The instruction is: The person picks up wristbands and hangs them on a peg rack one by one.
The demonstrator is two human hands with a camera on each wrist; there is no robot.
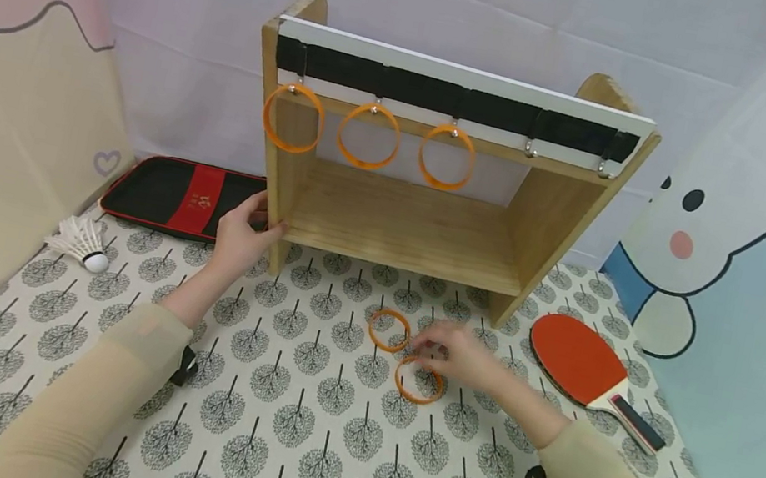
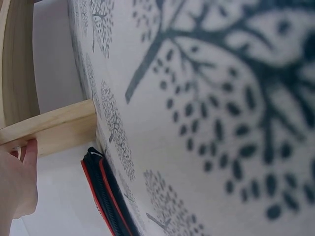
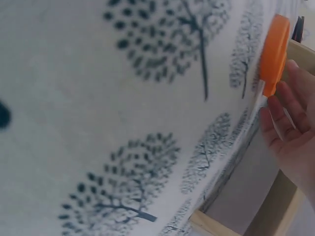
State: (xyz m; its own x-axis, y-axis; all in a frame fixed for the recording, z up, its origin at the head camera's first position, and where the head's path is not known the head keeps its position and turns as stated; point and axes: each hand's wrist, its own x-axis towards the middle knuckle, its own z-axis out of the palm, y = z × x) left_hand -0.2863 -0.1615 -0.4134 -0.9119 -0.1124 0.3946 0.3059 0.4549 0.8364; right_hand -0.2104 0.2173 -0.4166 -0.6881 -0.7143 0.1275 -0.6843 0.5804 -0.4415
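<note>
My left hand (image 1: 247,233) grips the lower left side panel of a wooden shelf (image 1: 408,226), thumb in front and fingers around the outer edge. Three orange rings (image 1: 289,148) hang from hooks (image 1: 530,149) on the black strip across the shelf's top; the two hooks on the right carry nothing. My right hand (image 1: 458,353) is low over the table, fingers loosely bent, just beside two more rings on the cloth. The nearer ring (image 1: 415,400) lies below its fingertips, the farther ring (image 1: 386,348) to their left. In the right wrist view, the fingertips are right at an orange ring (image 3: 274,49).
A black and red zip case (image 1: 155,192) lies behind the left hand, with a shuttlecock (image 1: 80,243) in front of it. On the right is a red table tennis bat (image 1: 580,357). Tree-patterned cloth (image 1: 285,459) covers the table, and printed curtains stand around it.
</note>
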